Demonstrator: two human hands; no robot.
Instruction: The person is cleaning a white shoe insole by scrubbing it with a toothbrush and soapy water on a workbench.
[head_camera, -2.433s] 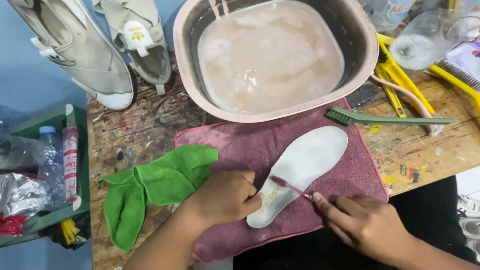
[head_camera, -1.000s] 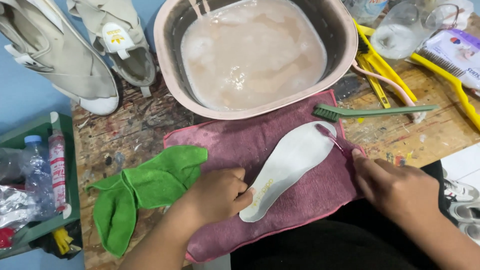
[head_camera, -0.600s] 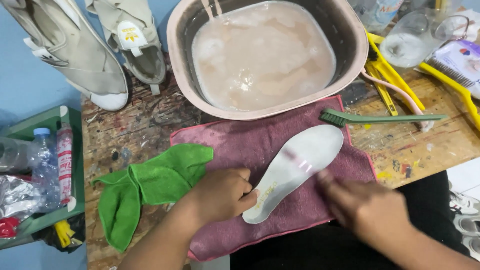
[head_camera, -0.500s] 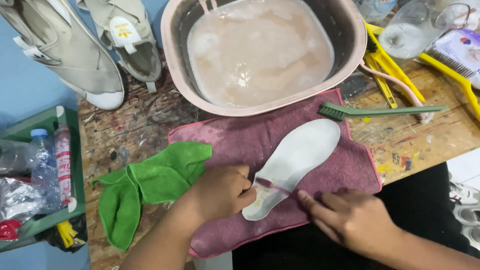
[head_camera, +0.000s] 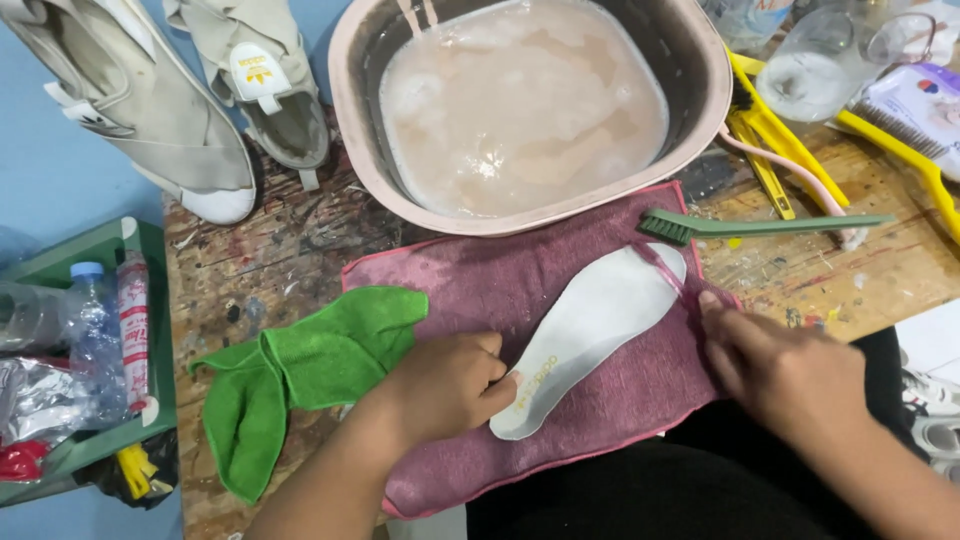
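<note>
A white shoe insole (head_camera: 600, 320) lies slantwise on a damp maroon towel (head_camera: 480, 290) spread over the wooden table. My left hand (head_camera: 445, 385) presses down on its heel end. My right hand (head_camera: 780, 370) rests at the towel's right edge and grips a thin pinkish toothbrush (head_camera: 668, 275), whose head lies on the toe end of the insole.
A pink basin (head_camera: 345, 130) of cloudy water stands behind the towel. A green cloth (head_camera: 310, 360) lies to the left, a green brush (head_camera: 760, 226) to the right. Two beige shoes (head_camera: 130, 110) sit at the back left, a green crate (head_camera: 150, 330) with bottles at the left, and a glass jug (head_camera: 820, 60) and yellow brushes (head_camera: 890, 140) at the back right.
My right hand has swept the toothbrush along the insole from near the heel up to the toe end. My left hand has stayed on the heel.
</note>
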